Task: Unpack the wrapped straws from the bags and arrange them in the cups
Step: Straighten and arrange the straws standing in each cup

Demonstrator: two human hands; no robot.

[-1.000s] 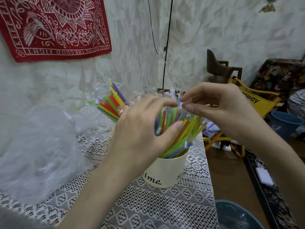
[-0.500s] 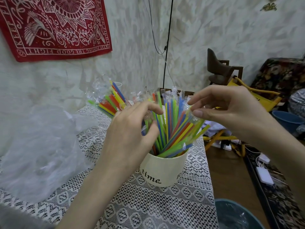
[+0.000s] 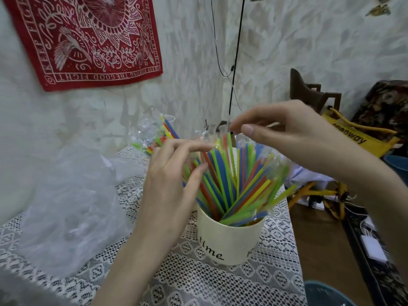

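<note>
A cream cup (image 3: 229,241) printed "time" stands on the lace tablecloth and holds several colourful wrapped straws (image 3: 231,180) fanned out upright. My left hand (image 3: 174,180) is at the left side of the bunch, its fingers spread against the straws' upper parts. My right hand (image 3: 284,133) hovers over the tops, thumb and forefinger pinching the clear wrapper tip of one straw. A second cup (image 3: 170,118) behind my left hand holds more wrapped straws (image 3: 154,138), mostly hidden.
Crumpled clear plastic bags (image 3: 66,208) lie on the table's left. The table's right edge (image 3: 293,228) drops to a wooden floor with a blue bin (image 3: 324,294), a yellow bag (image 3: 357,138) and a chair. Wall and cables lie behind.
My left hand opened from clasping the bunch and slid to its left side. My right hand rose to the straw tips. The straws fanned out more upright.
</note>
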